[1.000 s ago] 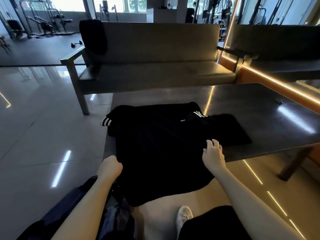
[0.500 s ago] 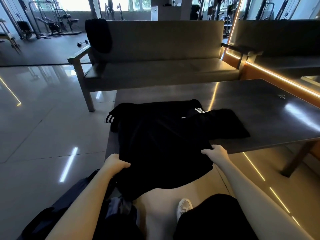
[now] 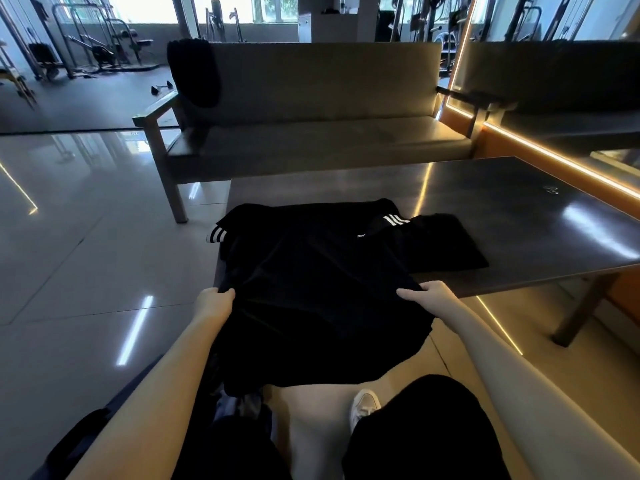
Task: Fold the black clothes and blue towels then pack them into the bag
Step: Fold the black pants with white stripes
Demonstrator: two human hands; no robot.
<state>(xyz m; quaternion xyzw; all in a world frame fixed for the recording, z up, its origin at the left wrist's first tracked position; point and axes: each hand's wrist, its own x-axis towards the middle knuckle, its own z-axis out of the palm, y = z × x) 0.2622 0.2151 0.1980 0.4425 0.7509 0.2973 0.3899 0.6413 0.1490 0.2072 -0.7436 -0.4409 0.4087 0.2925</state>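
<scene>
The black shirt [image 3: 311, 271] lies spread over the near left corner of the bench [image 3: 502, 209], its lower part hanging off the near edge toward us. White stripes show on its sleeve cuff at the far left and again near the collar, beside a small white logo. We hold the shirt at both sides, just at the bench's near edge. Our left hand [image 3: 213, 303] has its grip curled tight around the cloth of the left side. Our right hand [image 3: 433, 297] has its grip closed on the right side, thumb on top of the fabric.

A second black garment [image 3: 446, 244] lies flat on the bench, just right of the shirt and partly under it. A small object [image 3: 550, 189] sits well apart on the far right of the bench; we cannot tell what it is.

Below the hanging hem is some blue-grey fabric [image 3: 239, 407], too dim to identify, and a white shoe [image 3: 363, 405] on the floor. Beyond the bench stands a sofa [image 3: 311, 140] with a dark cloth [image 3: 195, 72] draped over the left end of its backrest. Gym machines [image 3: 97, 46] stand at the far left.
</scene>
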